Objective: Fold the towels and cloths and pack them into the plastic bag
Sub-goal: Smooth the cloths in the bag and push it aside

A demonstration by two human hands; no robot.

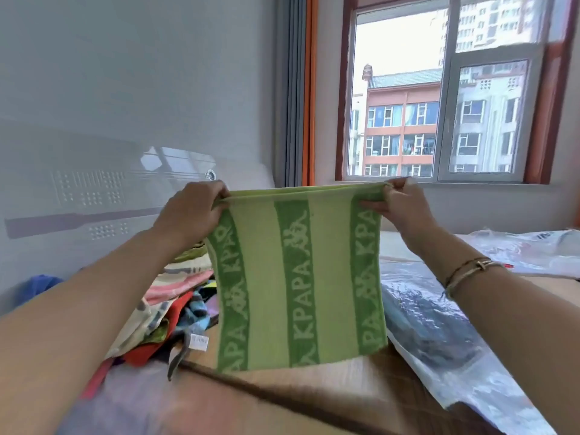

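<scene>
Left hand (191, 211) and right hand (401, 202) each pinch a top corner of the doubled green towel (298, 277), hanging above the table (329, 384) between cloth pile (175, 309) and bag (439, 334); uneven lowering would likely skew the fold.

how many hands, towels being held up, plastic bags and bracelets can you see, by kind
hands: 2, left hand and right hand, each with a grip on a top corner
green striped towel held up: 1
plastic bags: 2, clear bag and white bag
bracelets on the right wrist: 2
total: 7
The pile of cloths is too tangled to count.
</scene>
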